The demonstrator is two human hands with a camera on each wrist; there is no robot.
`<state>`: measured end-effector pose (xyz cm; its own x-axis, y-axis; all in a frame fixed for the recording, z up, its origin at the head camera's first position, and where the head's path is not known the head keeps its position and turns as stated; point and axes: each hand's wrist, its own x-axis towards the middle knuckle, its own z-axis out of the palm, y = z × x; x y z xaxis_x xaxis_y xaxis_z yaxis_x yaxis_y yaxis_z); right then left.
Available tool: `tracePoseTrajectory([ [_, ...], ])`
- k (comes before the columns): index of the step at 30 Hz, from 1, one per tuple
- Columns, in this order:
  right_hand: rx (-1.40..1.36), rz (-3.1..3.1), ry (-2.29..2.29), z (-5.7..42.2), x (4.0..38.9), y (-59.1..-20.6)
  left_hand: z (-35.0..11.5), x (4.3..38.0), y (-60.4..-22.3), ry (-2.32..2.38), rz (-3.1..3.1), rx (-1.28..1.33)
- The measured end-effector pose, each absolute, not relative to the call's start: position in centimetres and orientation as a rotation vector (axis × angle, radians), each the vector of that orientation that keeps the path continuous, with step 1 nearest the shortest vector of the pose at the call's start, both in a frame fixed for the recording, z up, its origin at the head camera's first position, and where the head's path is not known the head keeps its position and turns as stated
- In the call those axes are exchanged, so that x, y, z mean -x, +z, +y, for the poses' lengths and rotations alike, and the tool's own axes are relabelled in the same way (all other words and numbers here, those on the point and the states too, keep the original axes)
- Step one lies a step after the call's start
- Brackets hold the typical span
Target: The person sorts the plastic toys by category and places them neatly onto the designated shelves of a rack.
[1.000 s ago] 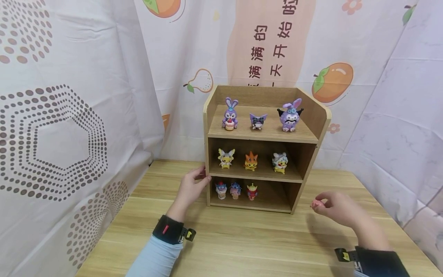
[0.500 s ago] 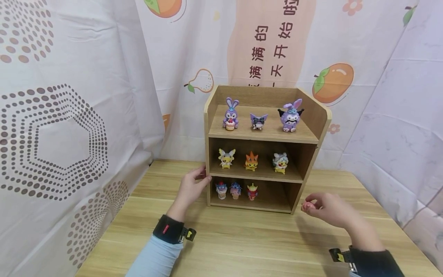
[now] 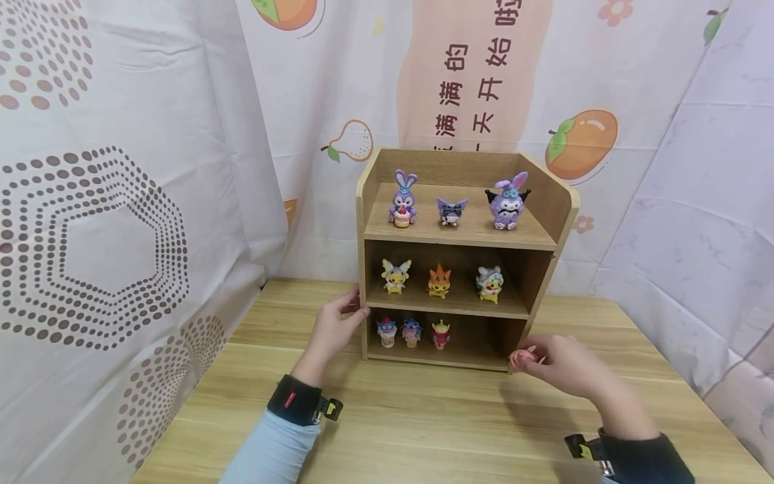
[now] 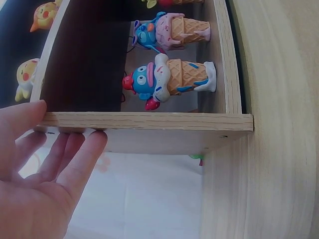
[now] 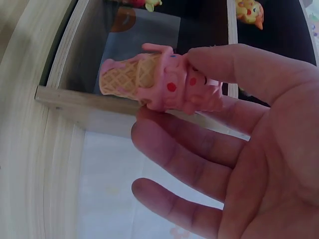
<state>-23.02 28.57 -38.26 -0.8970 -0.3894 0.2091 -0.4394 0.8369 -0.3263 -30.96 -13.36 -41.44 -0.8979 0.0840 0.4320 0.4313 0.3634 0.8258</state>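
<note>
My right hand (image 3: 568,366) pinches a pink ice-cream-cone figurine (image 5: 164,84) between thumb and fingers, by its pink upper part. The waffle cone end points away from the palm. It is held just in front of the lower right corner of a small wooden shelf (image 3: 447,241). On the shelf's left side panel, my left hand (image 3: 331,328) grips the edge, thumb at the front and fingertips on the outer face. Inside the bottom compartment stand two blue-headed ice-cream-cone figurines, one with a red top (image 4: 169,79) and one with pink icing (image 4: 172,31), and a red-and-green figurine (image 3: 441,335).
Yellow (image 3: 396,277), orange (image 3: 439,281) and grey-hooded (image 3: 489,284) figurines stand on the middle level. Three purple figurines, including a long-eared rabbit (image 3: 402,199), stand on top. The shelf rests on a wooden table (image 3: 387,423) with patterned curtains (image 3: 314,222) behind.
My right hand has moved left with the pink figurine, from beside the shelf to its lower right front corner. My left hand has stayed on the side panel.
</note>
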Motion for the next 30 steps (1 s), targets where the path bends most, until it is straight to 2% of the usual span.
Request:
tracePoseTrajectory([
  [30,-0.710,-2.828,0.477,24.4,25.0,-38.8,-13.4,31.0,-41.5,-1.535,-2.306,0.471],
])
